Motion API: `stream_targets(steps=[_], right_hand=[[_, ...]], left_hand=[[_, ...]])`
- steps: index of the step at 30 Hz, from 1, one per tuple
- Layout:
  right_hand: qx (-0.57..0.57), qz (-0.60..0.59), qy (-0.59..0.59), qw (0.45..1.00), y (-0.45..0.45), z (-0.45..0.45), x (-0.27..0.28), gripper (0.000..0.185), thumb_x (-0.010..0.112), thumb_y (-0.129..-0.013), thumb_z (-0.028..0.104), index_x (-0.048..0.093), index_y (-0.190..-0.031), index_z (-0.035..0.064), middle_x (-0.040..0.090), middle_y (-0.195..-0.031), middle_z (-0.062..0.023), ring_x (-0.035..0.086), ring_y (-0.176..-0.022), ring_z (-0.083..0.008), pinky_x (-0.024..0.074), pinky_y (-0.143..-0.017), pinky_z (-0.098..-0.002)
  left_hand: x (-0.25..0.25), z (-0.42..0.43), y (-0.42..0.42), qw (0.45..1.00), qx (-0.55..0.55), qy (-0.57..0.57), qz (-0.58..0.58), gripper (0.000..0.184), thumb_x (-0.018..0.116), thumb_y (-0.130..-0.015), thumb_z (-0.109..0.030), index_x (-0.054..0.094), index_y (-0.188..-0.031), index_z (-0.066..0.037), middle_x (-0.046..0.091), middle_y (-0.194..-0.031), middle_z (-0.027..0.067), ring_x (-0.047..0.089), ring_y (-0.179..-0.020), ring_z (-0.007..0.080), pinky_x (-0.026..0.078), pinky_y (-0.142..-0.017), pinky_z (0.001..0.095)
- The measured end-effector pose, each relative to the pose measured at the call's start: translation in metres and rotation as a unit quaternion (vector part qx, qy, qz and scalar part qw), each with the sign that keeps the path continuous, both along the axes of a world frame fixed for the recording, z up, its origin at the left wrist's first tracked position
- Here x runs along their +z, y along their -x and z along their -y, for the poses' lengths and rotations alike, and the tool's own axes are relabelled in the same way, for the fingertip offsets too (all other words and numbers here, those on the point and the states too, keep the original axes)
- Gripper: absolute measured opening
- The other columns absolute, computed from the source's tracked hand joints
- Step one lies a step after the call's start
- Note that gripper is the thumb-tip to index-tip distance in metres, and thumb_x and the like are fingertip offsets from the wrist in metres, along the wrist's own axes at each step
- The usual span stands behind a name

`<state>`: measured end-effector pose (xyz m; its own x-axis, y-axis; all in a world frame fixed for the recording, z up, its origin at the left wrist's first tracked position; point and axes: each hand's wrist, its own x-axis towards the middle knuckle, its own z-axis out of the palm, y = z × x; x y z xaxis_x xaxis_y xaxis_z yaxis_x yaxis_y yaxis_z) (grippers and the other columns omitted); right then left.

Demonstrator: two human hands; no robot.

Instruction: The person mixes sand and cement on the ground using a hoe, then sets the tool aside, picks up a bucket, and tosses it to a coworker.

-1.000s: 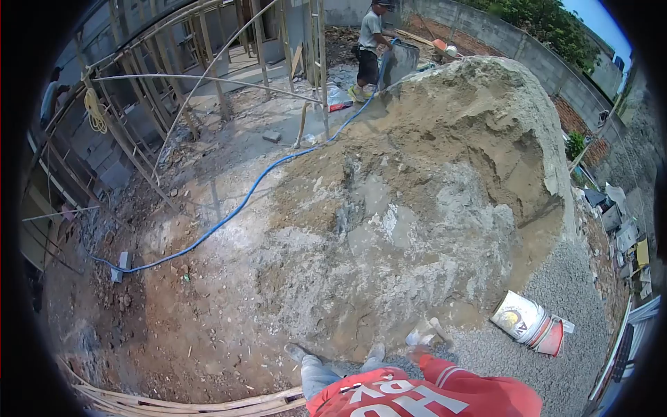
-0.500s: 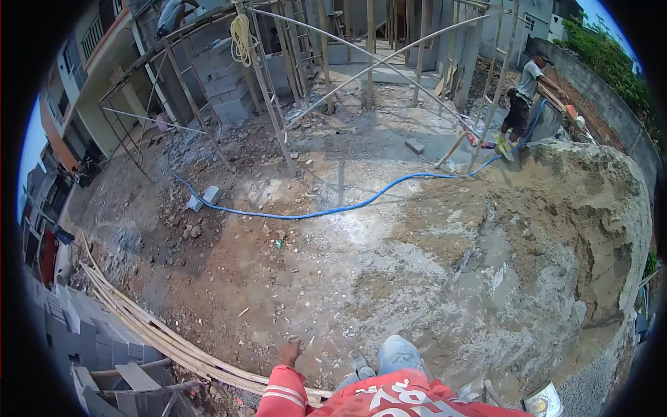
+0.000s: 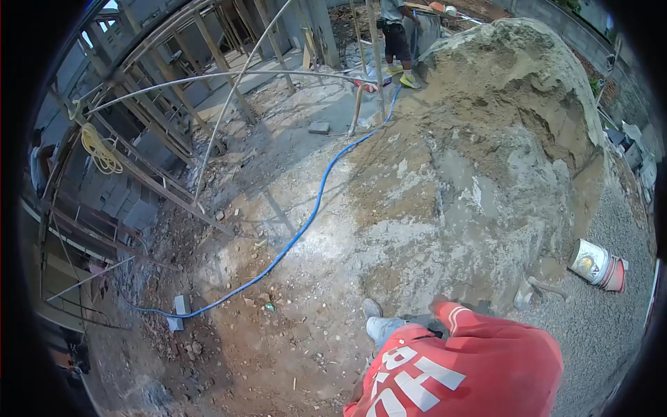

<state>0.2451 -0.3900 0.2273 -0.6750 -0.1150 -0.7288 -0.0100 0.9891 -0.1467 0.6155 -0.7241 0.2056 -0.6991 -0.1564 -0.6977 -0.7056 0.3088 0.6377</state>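
Observation:
My right hand [image 3: 440, 304] shows only as a small dark, blurred shape beyond the striped cuff of my red sleeve [image 3: 462, 320]. Its fingers cannot be made out, and I see nothing held in it. Below it are my bent leg in pale jeans [image 3: 386, 329] and a grey shoe [image 3: 372, 308] on the dirt. To the right of that hand, a shovel-like tool with a short handle [image 3: 547, 287] lies at the edge of the gravel, its grey blade [image 3: 522, 296] toward me. My left hand is out of view behind my red shirt [image 3: 486, 368].
White and red stacked buckets [image 3: 599, 265] lie tipped on grey gravel [image 3: 590, 333]. A sand heap [image 3: 500, 76] rises ahead. A blue hose [image 3: 319, 198] crosses the ground. Pole scaffolding [image 3: 201, 146] stands left. Another person in yellow shoes [image 3: 410, 82] stands at the back.
My view has swung right and tilted, so the buckets and gravel come into sight. My left hand has left the view, and my right sleeve now shows.

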Motion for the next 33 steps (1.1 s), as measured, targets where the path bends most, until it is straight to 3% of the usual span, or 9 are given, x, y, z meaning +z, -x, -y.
stream_targets(steps=[6,9,14,20,21,22,28,31,33], right_hand=[[-0.194,-0.282,0.367,0.865,0.034,0.166,0.023,0.014,0.063,-0.071,0.010,0.070,-0.083,0.0095,0.067,-0.076,-0.0119,0.066,-0.064,-0.0229,0.0520,-0.058,-0.0365],[-0.308,-0.011,0.433,0.847,0.039,0.197,0.099,0.028,0.062,-0.071,0.012,0.065,-0.098,0.0088,0.066,-0.085,-0.0138,0.066,-0.080,-0.0264,0.0511,-0.071,-0.0416],[-0.394,-0.280,0.348,0.803,-0.036,0.154,0.081,0.023,0.062,-0.076,0.011,0.064,-0.096,0.0026,0.067,-0.076,-0.0138,0.068,-0.066,-0.0258,0.0533,-0.066,-0.0373],[-0.779,-0.004,0.083,0.622,-0.290,0.065,0.058,0.027,0.062,-0.077,0.024,0.068,-0.093,0.0027,0.069,-0.086,-0.0172,0.068,-0.085,-0.0314,0.0553,-0.076,-0.0391],[-0.678,0.036,0.045,0.732,-0.354,0.054,0.001,0.029,0.061,-0.077,0.022,0.067,-0.095,0.0006,0.069,-0.089,-0.0198,0.068,-0.087,-0.0322,0.0548,-0.077,-0.0402],[-0.742,0.010,-0.006,0.671,-0.386,0.060,0.039,0.029,0.060,-0.078,0.020,0.065,-0.097,-0.0005,0.068,-0.091,-0.0222,0.068,-0.088,-0.0322,0.0542,-0.079,-0.0402],[-0.962,0.071,0.067,0.254,-0.559,0.112,-0.040,0.030,0.058,-0.083,0.021,0.065,-0.099,-0.0028,0.067,-0.101,-0.0216,0.068,-0.083,-0.0346,0.0556,-0.073,-0.0428],[-0.681,0.104,-0.083,0.720,-0.598,0.144,-0.116,0.024,0.056,-0.084,0.023,0.071,-0.091,0.0064,0.071,-0.094,-0.0116,0.069,-0.084,-0.0281,0.0543,-0.069,-0.0430],[-0.847,0.050,-0.118,0.515,-0.564,0.047,-0.063,0.029,0.057,-0.082,0.033,0.073,-0.084,0.0089,0.071,-0.089,-0.0107,0.069,-0.078,-0.0300,0.0533,-0.068,-0.0412]], left_hand=[[0.002,0.165,0.026,0.995,-0.033,0.025,0.086,0.035,0.058,-0.089,-0.024,0.055,-0.120,-0.008,0.063,-0.113,0.0082,0.063,-0.092,0.0213,0.049,-0.073,0.0338],[0.016,0.226,0.069,0.993,-0.072,0.025,0.093,0.034,0.057,-0.089,-0.024,0.055,-0.119,-0.008,0.063,-0.112,0.0085,0.064,-0.091,0.0218,0.050,-0.071,0.0338],[0.025,0.320,0.142,0.970,-0.225,0.044,0.075,0.032,0.057,-0.089,-0.024,0.056,-0.117,-0.008,0.064,-0.111,0.0091,0.064,-0.090,0.0227,0.050,-0.069,0.0337],[0.026,0.355,0.295,0.791,-0.596,0.013,-0.140,0.030,0.056,-0.089,-0.024,0.056,-0.115,-0.008,0.064,-0.109,0.0098,0.065,-0.089,0.0238,0.051,-0.066,0.0336],[0.041,0.310,0.313,0.933,-0.358,-0.012,0.034,0.028,0.057,-0.089,-0.022,0.055,-0.113,-0.008,0.065,-0.106,0.0113,0.065,-0.085,0.0244,0.051,-0.062,0.0325],[0.067,0.255,0.333,0.994,-0.008,-0.038,0.103,0.025,0.057,-0.089,-0.020,0.055,-0.112,-0.009,0.066,-0.103,0.0128,0.066,-0.081,0.0251,0.050,-0.057,0.0315],[0.093,0.012,0.390,0.962,-0.266,-0.035,0.046,0.035,0.059,-0.088,-0.025,0.052,-0.116,-0.006,0.066,-0.100,0.0170,0.068,-0.079,0.0279,0.051,-0.060,0.0309],[0.096,-0.121,0.374,0.912,-0.407,-0.009,0.048,0.038,0.057,-0.086,-0.019,0.052,-0.120,-0.001,0.066,-0.099,0.0189,0.068,-0.080,0.0294,0.054,-0.060,0.0328],[0.080,-0.217,0.352,0.897,-0.440,0.001,0.049,0.036,0.056,-0.085,-0.017,0.054,-0.117,-0.001,0.066,-0.097,0.0181,0.068,-0.078,0.0282,0.054,-0.060,0.0321]])
